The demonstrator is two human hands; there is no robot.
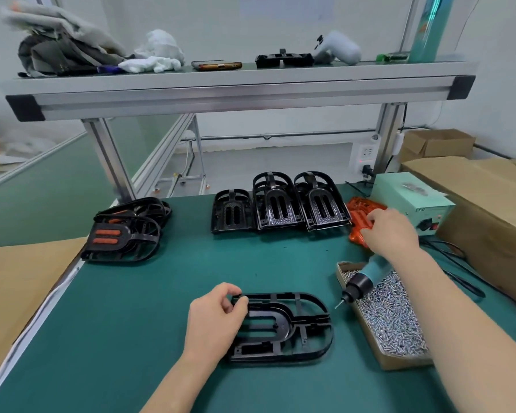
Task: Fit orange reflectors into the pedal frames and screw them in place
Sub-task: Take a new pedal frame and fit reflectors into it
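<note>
Reflector pick-up, with one pedal frame [298,326] lying flat on the green mat [149,293] at the near centre. Left hand [218,320] pinches the frame's left end between thumb and curled fingers; right hand [390,231] rests with bent fingers on the pile of orange reflectors [361,213] at the far right, and whether it has one gripped cannot be told. For a clean fit, the frame is probably best pinned flat and a single reflector lifted, its two bars lined up with the two slots before pressing. Counts: one frame in work; three groups of empty frames [277,204] at the rear, the two right ones stacked, depth unclear; at least two finished pedals [122,234] at the left; one electric screwdriver [367,278] lying across one box of screws [393,323]; reflectors too heaped to count.
</note>
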